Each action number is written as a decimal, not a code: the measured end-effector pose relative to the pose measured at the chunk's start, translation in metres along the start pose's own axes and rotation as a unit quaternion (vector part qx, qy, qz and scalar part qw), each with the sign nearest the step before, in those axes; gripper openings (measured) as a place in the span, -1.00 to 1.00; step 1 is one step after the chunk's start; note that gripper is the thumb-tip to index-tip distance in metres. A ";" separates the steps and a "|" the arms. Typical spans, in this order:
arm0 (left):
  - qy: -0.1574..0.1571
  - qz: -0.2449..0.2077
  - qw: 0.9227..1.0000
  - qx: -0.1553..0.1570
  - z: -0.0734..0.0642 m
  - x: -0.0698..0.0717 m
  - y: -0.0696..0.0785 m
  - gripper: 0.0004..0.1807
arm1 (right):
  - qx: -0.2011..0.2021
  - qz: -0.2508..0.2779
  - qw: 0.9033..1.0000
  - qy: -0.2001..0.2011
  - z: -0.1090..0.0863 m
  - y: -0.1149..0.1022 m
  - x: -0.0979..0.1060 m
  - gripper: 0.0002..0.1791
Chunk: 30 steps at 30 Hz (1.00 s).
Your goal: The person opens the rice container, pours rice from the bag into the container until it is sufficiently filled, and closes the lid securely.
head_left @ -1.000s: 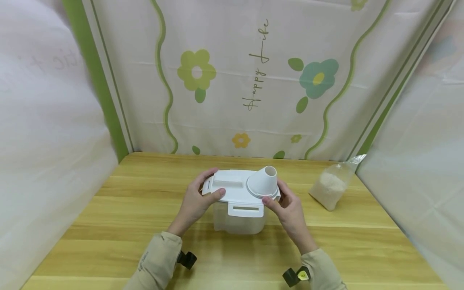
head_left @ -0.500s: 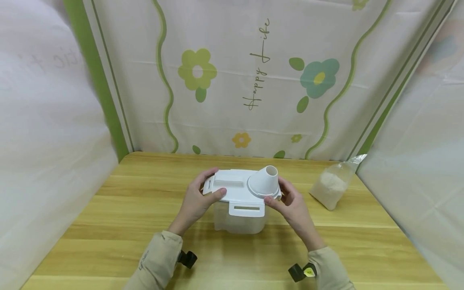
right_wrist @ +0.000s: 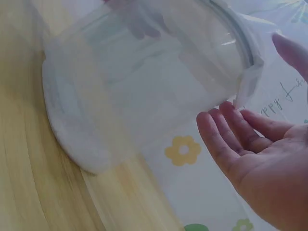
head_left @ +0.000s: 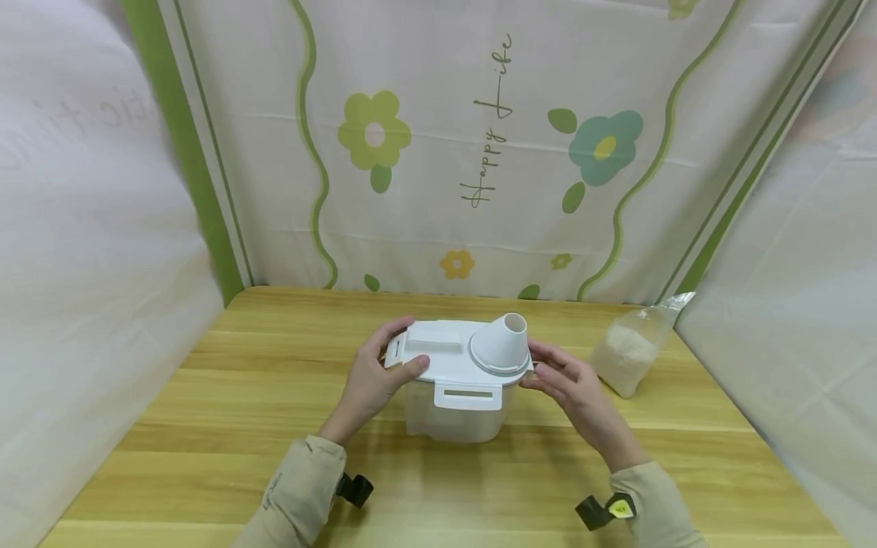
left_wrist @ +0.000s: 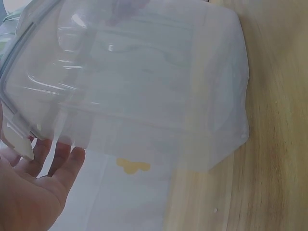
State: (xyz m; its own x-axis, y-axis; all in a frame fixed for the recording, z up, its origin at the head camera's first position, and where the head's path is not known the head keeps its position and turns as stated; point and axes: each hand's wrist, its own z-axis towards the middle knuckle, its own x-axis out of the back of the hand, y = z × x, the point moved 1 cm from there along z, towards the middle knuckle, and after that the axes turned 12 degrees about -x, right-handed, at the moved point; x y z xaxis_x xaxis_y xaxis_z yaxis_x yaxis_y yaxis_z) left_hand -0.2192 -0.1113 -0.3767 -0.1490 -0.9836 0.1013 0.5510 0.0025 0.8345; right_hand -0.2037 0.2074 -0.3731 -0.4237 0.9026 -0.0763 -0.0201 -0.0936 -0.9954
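A translucent plastic storage container (head_left: 455, 422) with a white lid (head_left: 448, 367) stands upright on the wooden table. From the lid's right part rises a white cone-shaped spout (head_left: 499, 344), and a slotted white clip (head_left: 469, 395) sticks out at the front. My left hand (head_left: 373, 380) grips the lid's left end, thumb on top and fingers behind the edge. At the right end my right hand (head_left: 581, 394) has its fingertips at the side clip, its fingers loosely extended. In the right wrist view the thumb (right_wrist: 291, 53) stands apart from the container.
A clear bag of white grains (head_left: 625, 354) stands at the back right, beyond my right hand. A flower-printed cloth (head_left: 445, 152) closes off the back, and pale cloth walls flank the table (head_left: 226, 426) left and right.
My right hand has drawn back to the right, its thumb coming off the lid's front edge. The left hand keeps its grip, and the container stays almost in place.
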 end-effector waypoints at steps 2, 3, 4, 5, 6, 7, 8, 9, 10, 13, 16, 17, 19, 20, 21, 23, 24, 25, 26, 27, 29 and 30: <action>0.001 -0.002 1.000 -0.001 0.000 0.000 -0.002 -0.28 | -0.020 0.057 0.998 -0.029 0.001 -0.002 0.004 -0.56; 0.001 -0.002 1.000 -0.003 -0.001 0.000 -0.002 -0.28 | -0.033 0.080 0.995 -0.041 0.001 -0.004 0.005 -0.57; 0.001 -0.003 1.000 -0.005 -0.001 0.000 -0.003 -0.28 | -0.050 0.102 0.992 -0.051 0.002 -0.005 0.007 -0.59; 0.001 -0.003 1.000 -0.008 -0.001 0.000 -0.002 -0.27 | -0.068 0.120 0.989 -0.060 0.003 -0.007 0.009 -0.60; 0.001 -0.002 1.000 -0.010 -0.001 0.000 -0.002 -0.27 | -0.089 0.137 0.984 -0.066 0.003 -0.009 0.010 -0.61; 0.001 -0.002 1.000 -0.011 -0.001 0.000 -0.002 -0.28 | -0.111 0.155 0.979 -0.067 0.004 -0.011 0.011 -0.62; 0.001 -0.002 1.000 -0.012 -0.001 0.000 -0.002 -0.28 | -0.132 0.171 0.974 -0.068 0.004 -0.013 0.012 -0.64; 0.001 -0.002 1.000 -0.012 -0.001 0.000 -0.002 -0.29 | -0.153 0.186 0.968 -0.068 0.004 -0.014 0.012 -0.65; 0.002 -0.003 1.000 -0.011 -0.002 0.000 -0.002 -0.30 | -0.172 0.203 0.962 -0.067 0.004 -0.016 0.012 -0.66; 0.003 -0.004 1.000 -0.004 -0.001 0.000 -0.003 -0.31 | -0.215 0.248 0.943 -0.058 0.005 -0.020 0.012 -0.71; 0.003 -0.002 1.000 0.001 -0.001 0.000 -0.003 -0.30 | -0.238 0.272 0.931 -0.051 0.006 -0.024 0.012 -0.74; 0.004 -0.003 1.000 0.002 -0.001 0.000 -0.003 -0.29 | -0.244 0.276 0.929 -0.048 0.006 -0.025 0.012 -0.76; 0.002 -0.001 1.000 0.003 -0.001 0.000 -0.003 -0.28 | -0.254 0.275 0.926 -0.047 0.007 -0.026 0.011 -0.78; 0.002 -0.002 1.000 0.002 -0.001 0.000 -0.003 -0.28 | -0.258 0.271 0.926 -0.047 0.007 -0.027 0.011 -0.78; 0.002 -0.002 1.000 0.002 -0.001 0.001 -0.003 -0.28 | -0.261 0.266 0.926 -0.050 0.008 -0.027 0.011 -0.79; 0.003 0.001 1.000 0.002 -0.001 0.001 -0.003 -0.28 | -0.268 0.256 0.927 -0.057 0.010 -0.028 0.011 -0.79; 0.002 0.002 1.000 0.001 -0.001 0.001 -0.003 -0.28 | -0.270 0.250 0.928 -0.061 0.010 -0.029 0.011 -0.79; 0.003 0.000 1.000 0.000 -0.001 0.002 -0.003 -0.29 | -0.273 0.244 0.929 -0.064 0.011 -0.029 0.011 -0.80; 0.003 -0.002 1.000 -0.003 -0.002 0.002 -0.003 -0.29 | -0.275 0.238 0.929 -0.066 0.011 -0.030 0.011 -0.80; 0.002 -0.002 1.000 -0.005 -0.002 0.001 -0.003 -0.29 | -0.276 0.234 0.930 -0.068 0.012 -0.031 0.012 -0.80; 0.002 -0.005 1.000 -0.009 -0.002 0.001 -0.003 -0.29 | -0.278 0.224 0.931 -0.069 0.012 -0.033 0.012 -0.80; 0.002 -0.007 1.000 -0.010 -0.002 0.001 -0.003 -0.29 | -0.278 0.219 0.933 -0.069 0.013 -0.034 0.012 -0.80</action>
State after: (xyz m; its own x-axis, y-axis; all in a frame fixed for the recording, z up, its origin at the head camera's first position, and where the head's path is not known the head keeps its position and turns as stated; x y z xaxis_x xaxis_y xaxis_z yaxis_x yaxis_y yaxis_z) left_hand -0.2191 -0.1122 -0.3801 -0.1531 -0.9843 0.0873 0.5656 -0.0149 0.8246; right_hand -0.2197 0.2159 -0.3396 -0.3932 0.7631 -0.5129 0.6395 -0.1738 -0.7489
